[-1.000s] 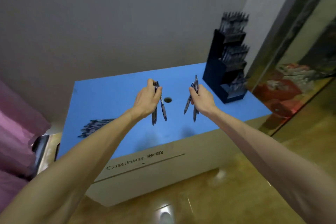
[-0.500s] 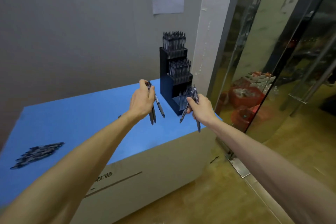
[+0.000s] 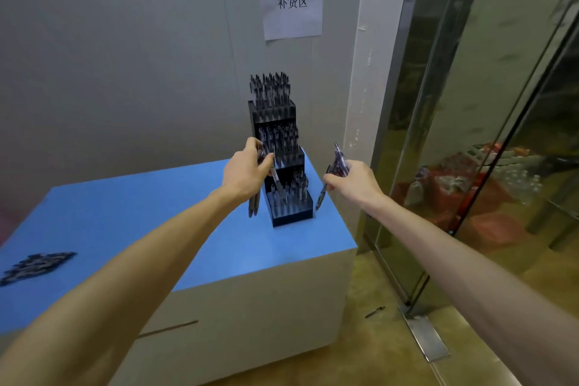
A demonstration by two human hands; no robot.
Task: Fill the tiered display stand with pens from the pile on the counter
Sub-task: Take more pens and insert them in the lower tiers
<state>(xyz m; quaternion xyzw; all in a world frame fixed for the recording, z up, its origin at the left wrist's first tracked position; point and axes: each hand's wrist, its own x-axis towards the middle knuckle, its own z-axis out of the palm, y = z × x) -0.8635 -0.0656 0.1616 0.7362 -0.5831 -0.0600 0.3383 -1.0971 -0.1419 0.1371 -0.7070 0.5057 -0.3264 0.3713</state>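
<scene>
Behind left hand (image 3: 247, 175), stand (image 3: 283, 166) half-hidden

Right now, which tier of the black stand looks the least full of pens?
The bottom tier, the front one nearest the hands: its front slots look empty, while the top tier and middle tier look densely packed.

Wall sign (image 3: 293, 10): white paper taped to the grey wall, printed 补货区.
Glass door (image 3: 488, 122): right of the white pillar (image 3: 365, 78), reflective.
Floor (image 3: 372, 351): glossy, brownish; a metal plate (image 3: 425, 337) at the door's foot.
</scene>
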